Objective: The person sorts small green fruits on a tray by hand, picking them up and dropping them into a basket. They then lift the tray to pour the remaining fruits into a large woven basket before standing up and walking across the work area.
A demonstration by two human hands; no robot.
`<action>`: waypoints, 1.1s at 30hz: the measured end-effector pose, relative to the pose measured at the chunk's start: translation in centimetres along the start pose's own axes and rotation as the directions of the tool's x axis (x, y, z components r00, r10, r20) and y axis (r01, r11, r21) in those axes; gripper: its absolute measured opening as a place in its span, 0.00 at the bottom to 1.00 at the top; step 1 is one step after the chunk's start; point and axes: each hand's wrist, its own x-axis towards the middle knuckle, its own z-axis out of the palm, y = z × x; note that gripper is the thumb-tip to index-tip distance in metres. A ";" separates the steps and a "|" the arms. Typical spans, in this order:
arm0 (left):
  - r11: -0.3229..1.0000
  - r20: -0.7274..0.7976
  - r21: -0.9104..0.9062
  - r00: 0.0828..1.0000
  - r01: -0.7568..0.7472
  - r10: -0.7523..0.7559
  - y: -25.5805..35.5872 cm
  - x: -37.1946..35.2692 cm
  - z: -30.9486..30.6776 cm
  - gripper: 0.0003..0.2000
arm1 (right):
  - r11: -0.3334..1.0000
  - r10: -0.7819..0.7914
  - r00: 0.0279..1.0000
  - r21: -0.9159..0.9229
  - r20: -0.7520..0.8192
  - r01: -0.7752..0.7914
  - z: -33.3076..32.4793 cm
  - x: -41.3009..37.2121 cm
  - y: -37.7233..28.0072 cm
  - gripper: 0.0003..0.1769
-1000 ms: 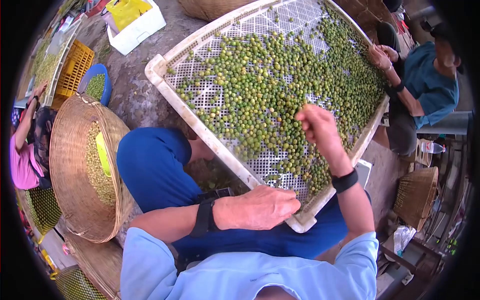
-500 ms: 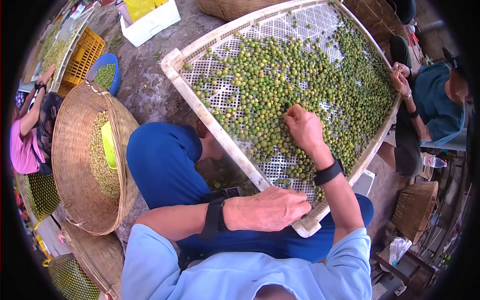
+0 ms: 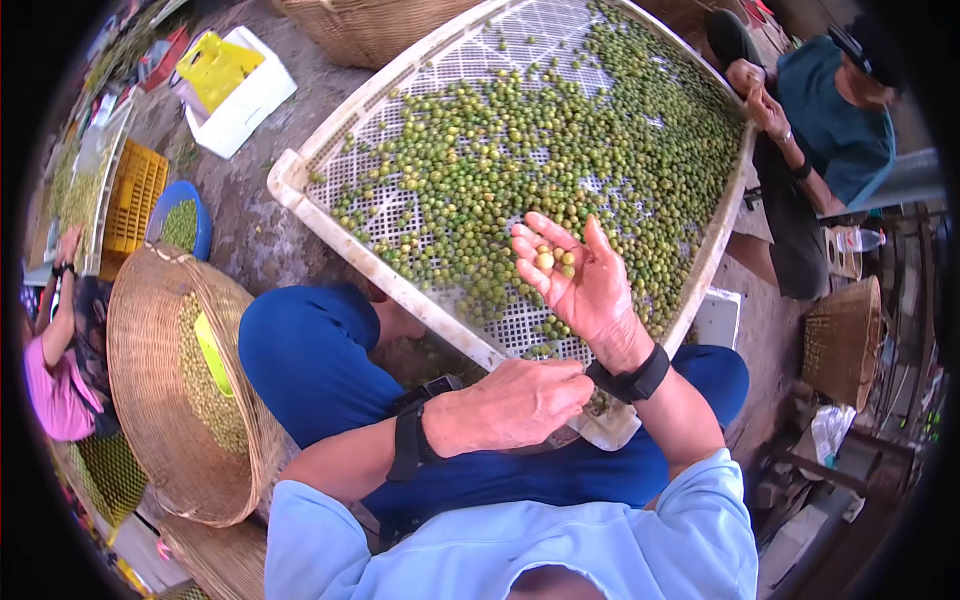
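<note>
Holding its palm up above the tray [image 3: 290, 175], the right hand [image 3: 578, 280] is spread wide, fingers fanned and slightly bent, with a few small fruits [image 3: 551, 261] lying loose in the hollow near the finger bases; one looks yellower than the rest. Nothing pinches them, they just rest there. The left hand [image 3: 515, 405] sits nearer the body, just below the right wrist, knuckles up and fingers curled over the tray's near rim. Whether it grips the rim or hides anything under the fingers, I cannot tell. Both wrists wear black bands.

Beyond the right hand, the perforated white tray is strewn with many more of the same green fruits, thickest on its far and right parts. Out to the left of the left hand stands a woven basket [image 3: 150, 420] with fruits and a yellow-green scoop [image 3: 210, 350] inside. Farther left are a blue bowl [image 3: 180, 225] and a yellow crate [image 3: 130, 200]. Across the tray a co-worker [image 3: 840, 110] in a teal shirt sits with both hands at the far rim.

By my reading, the step in hand is looking over a small picked handful. A next move would call for closing the fingers or tipping the palm with care, since the round fruits lie free and could roll off.
</note>
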 end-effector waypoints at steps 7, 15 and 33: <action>0.994 0.011 0.105 1.000 -0.030 0.029 -0.2 0.3 0.5 0.05 | 0.993 -0.071 0.998 -0.096 0.003 0.071 -0.1 -2.9 -1.1 0.20; 0.994 0.046 0.033 0.993 0.108 -0.109 0.5 1.4 -0.1 0.04 | 0.675 -0.611 0.783 -0.595 -0.119 0.436 -1.9 -18.3 -13.4 0.13; 0.989 0.027 0.072 0.991 0.131 -0.134 -2.8 0.9 0.6 0.02 | -0.514 -0.772 0.632 -0.525 -0.062 -0.679 -2.7 -23.3 -16.5 0.15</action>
